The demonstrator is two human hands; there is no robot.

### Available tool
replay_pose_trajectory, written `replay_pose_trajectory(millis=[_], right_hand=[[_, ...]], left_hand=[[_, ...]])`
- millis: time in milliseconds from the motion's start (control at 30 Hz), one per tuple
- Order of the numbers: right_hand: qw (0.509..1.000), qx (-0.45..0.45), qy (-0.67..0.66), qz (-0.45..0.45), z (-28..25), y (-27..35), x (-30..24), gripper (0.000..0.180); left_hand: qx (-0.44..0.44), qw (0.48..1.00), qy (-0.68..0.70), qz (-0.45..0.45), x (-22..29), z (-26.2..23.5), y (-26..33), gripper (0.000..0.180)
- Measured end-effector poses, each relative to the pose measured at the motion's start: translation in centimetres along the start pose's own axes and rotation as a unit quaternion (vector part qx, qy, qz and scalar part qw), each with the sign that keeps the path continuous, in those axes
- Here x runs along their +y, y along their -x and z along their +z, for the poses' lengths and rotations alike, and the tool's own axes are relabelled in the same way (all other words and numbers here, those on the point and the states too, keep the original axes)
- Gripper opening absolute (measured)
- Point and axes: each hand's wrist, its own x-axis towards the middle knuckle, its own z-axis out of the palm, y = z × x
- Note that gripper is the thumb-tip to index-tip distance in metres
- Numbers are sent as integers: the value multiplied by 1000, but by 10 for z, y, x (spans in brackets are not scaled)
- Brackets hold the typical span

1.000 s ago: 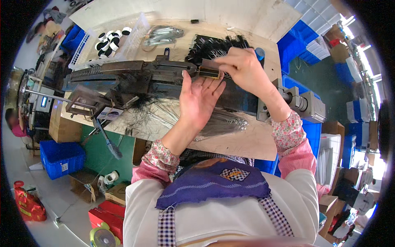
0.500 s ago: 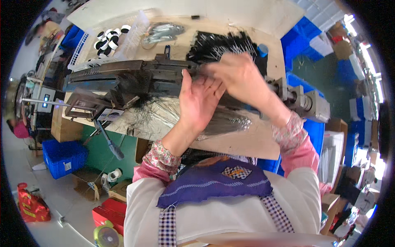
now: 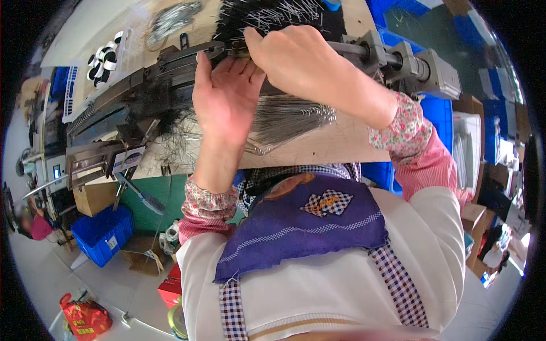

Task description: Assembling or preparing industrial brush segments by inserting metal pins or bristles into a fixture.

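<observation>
- Wires [image 3: 293,119] across the wooden table [image 3: 341,143], blue bin [image 3: 101,234] below!
- Left hand [image 3: 228,99] open, palm up.
- Right hand [image 3: 290,57]: fingertips hidden, grip can't be told.

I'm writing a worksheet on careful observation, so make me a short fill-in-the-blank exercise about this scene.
1. The left hand is turned with its ____ facing up.
2. On the table, the wire bundle lies to the ____ of the left wrist.
3. The plastic basket holds round pieces coloured white and ____.
4. The bag at the lower left is mostly ____.

Missing words: palm; right; black; red.
</observation>
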Motion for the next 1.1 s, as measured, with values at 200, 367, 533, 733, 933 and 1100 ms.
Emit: replay_pose_trajectory(millis=[200,367,533,733,933,1100], right_hand=[[972,-48,-212,90,3,80,3,35],[920,-245,-261,159,29,136,-6,34],[977,-128,-167,29,71,135,5,25],[950,-159,-259,69,74,136,13,13],[931,-155,-322,69,73,142,16,13],[942,-97,-314,66,63,142,10,16]], left_hand=[[-13,995,-72,74,-35,-22,5,27],[77,996,-24,42,-75,-41,-5,21],[26,995,-91,-10,-50,-36,52,32],[234,57,-906,349,65,-130,136,71],[552,221,-789,156,190,-227,244,70],[504,293,-777,238,140,-226,203,61]])
